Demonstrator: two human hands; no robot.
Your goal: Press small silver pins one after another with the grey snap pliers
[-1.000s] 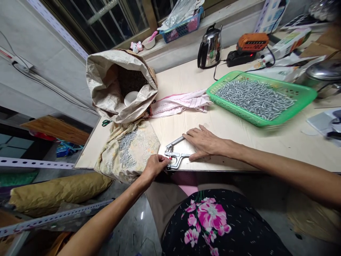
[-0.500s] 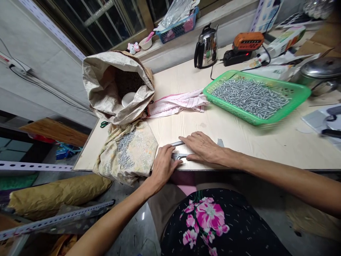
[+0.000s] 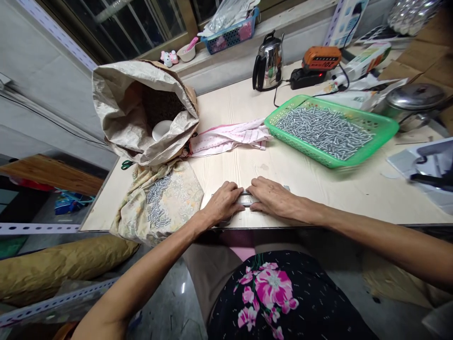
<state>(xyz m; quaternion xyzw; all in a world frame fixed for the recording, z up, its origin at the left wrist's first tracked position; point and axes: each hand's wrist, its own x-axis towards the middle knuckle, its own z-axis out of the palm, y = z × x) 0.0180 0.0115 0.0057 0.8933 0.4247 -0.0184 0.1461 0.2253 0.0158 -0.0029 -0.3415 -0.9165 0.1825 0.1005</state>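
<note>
Metal tool (image 3: 246, 199) between both hands (image 3: 222, 203)

The orange battery pack (image 3: 321, 57) bears dark characters, apparently upside down, that seem to read "20V".

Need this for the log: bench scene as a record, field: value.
left-hand grip: closed on metal tool
right-hand grip: closed on same tool
tool visibility: mostly covered by hands
left side: patterned cloth with small metal pieces
right side: green basket holding many slim metal parts
</note>
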